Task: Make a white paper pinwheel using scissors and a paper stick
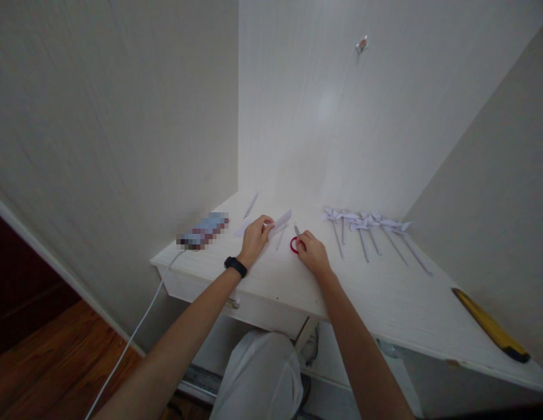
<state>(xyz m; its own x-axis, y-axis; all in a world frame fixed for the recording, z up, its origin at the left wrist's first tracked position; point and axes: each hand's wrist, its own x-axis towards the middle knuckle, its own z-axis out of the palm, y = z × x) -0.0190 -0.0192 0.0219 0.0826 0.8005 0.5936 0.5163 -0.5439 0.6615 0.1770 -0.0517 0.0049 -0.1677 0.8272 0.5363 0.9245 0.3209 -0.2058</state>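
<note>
My left hand (255,238), with a black band on its wrist, pinches a folded strip of white paper (280,221) just above the white desk (385,297). My right hand (312,252) rests on the desk and grips red-handled scissors (294,242), whose blades point up toward the paper. A thin white stick (280,239) lies between the two hands.
Several white paper pinwheels (363,224) on sticks lie in a row at the right back. A phone (203,231) with a white cable (135,332) sits at the left edge. Another stick (251,205) lies at the back. A yellow-black tool (490,325) lies far right. Walls close in the desk.
</note>
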